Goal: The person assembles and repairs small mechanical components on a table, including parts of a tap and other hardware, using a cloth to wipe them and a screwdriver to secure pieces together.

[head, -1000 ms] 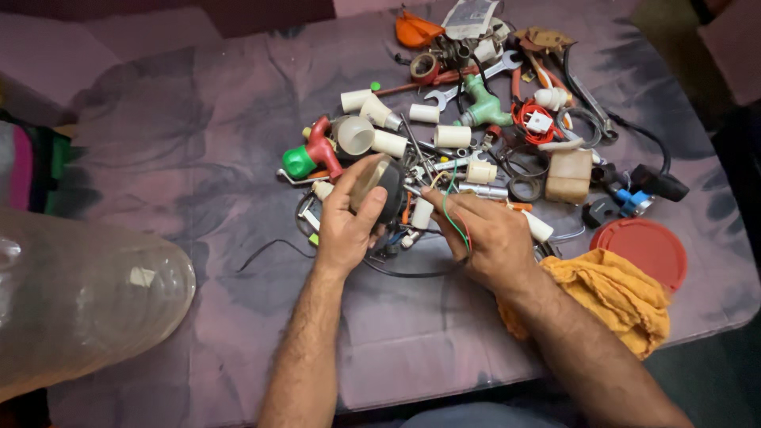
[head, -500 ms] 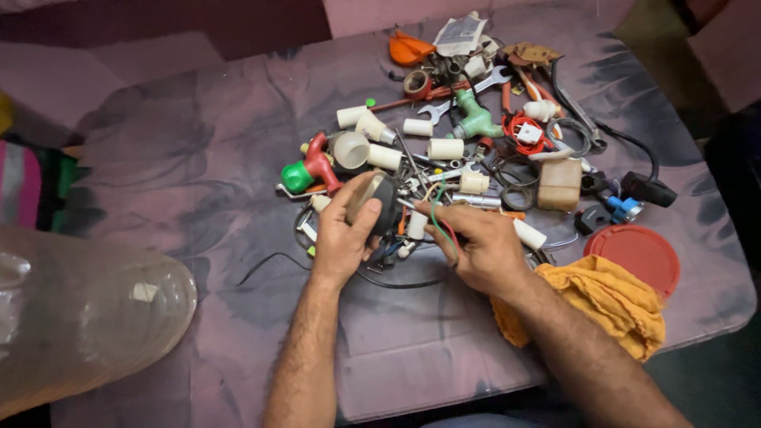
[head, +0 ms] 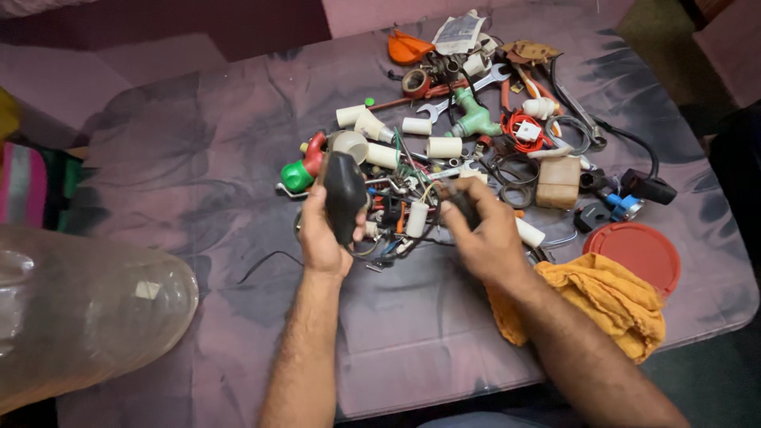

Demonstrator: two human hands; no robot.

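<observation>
Now, left hand [head: 321,234]: curled tight around a black rounded part [head: 345,194], lifted a bit above the table [head: 198,143].
Right hand [head: 483,234]: fingers bent around a small dark piece [head: 464,204]; thin wires [head: 412,238] run between the two hands.
Pile: the white tube bits [head: 444,147], green pipe joint [head: 476,120] and spanner [head: 468,89] lie mixed up behind the hands.
Nearby: a yellow cloth [head: 610,297] touches the right arm, a red lid [head: 634,254] lies just beside it.
Done: one black part looks picked out.
Left: most of the heap seems unsorted.
</observation>
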